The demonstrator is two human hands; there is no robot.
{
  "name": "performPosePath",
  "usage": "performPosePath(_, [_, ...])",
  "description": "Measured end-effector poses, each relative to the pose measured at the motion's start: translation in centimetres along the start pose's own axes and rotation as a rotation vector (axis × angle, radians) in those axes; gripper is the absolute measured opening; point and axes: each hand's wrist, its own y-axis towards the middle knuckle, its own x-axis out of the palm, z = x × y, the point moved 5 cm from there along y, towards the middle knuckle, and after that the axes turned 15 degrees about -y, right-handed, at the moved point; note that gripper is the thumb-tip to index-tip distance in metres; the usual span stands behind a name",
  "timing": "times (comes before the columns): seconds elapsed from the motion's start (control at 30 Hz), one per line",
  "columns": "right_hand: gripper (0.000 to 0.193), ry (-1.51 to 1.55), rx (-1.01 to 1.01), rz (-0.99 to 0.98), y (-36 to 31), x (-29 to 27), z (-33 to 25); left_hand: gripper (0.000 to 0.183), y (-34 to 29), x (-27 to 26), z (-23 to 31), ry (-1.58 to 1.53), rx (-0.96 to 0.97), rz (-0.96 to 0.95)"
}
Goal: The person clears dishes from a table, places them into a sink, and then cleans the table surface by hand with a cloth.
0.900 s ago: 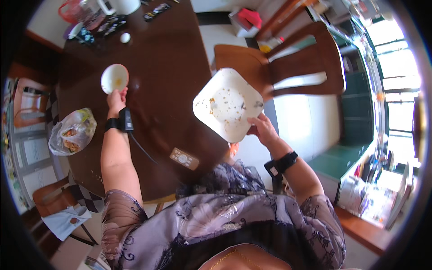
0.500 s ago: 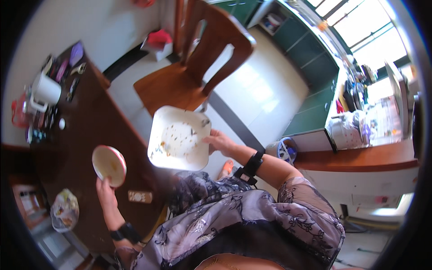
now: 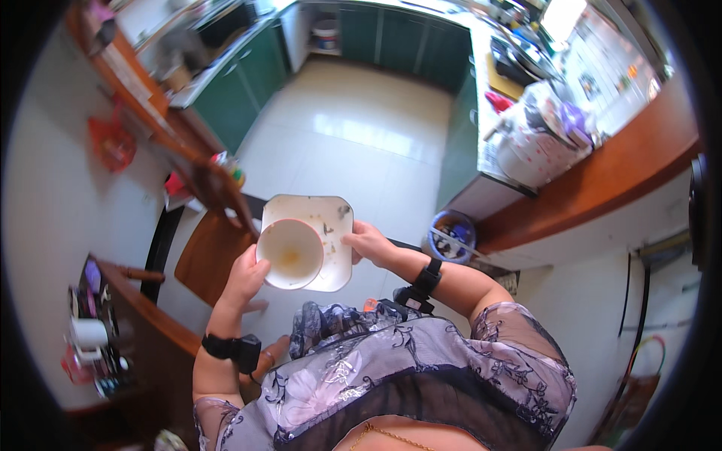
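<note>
A white bowl (image 3: 293, 244) with a reddish rim is gripped at its lower left edge by my left hand (image 3: 245, 276), thumb on the rim. Some yellowish liquid lies at the bottom of the bowl. Closed on the right edge of a square white plate (image 3: 335, 259) is my right hand (image 3: 370, 243). Dark and greenish food scraps dot the plate. From this view the bowl covers the left part of the plate; whether the two touch I cannot tell. Both are held up in front of my body, over the floor.
A dark brown table (image 3: 150, 331) with a white mug (image 3: 89, 333) is at the left. Beyond it stands a wooden chair (image 3: 207, 259). Green cabinets (image 3: 406, 45) line the kitchen ahead. A blue bin (image 3: 453, 234) sits by the counter's end at the right.
The view has turned toward the kitchen, and the table has shifted left. My left hand has brought the bowl away from the table, to the plate in my right hand.
</note>
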Motion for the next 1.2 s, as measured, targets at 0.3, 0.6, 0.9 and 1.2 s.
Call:
performPosePath(0.3, [0.020, 0.109, 0.037, 0.282, 2.9, -5.7, -0.5, 0.028, 13.6, 4.1, 4.5, 0.254, 0.024, -0.129])
performPosePath(0.6, [0.022, 0.274, -0.006, 0.365, 3.0, -9.3, -0.6, 0.040, 16.8, 8.0, 11.1, 0.751, 0.435, -0.112])
performPosePath(0.9, [0.017, 0.249, 0.136, 0.538, 3.2, -15.2, -3.8, 0.050, 26.4, 5.9, 9.7, 0.147, 0.058, -0.242])
performPosePath(1.2, [0.014, 0.183, 0.143, 0.409, 8.6, -17.9, -8.0, 0.039, 27.2, 4.1, 8.6, -0.421, -0.486, -0.345])
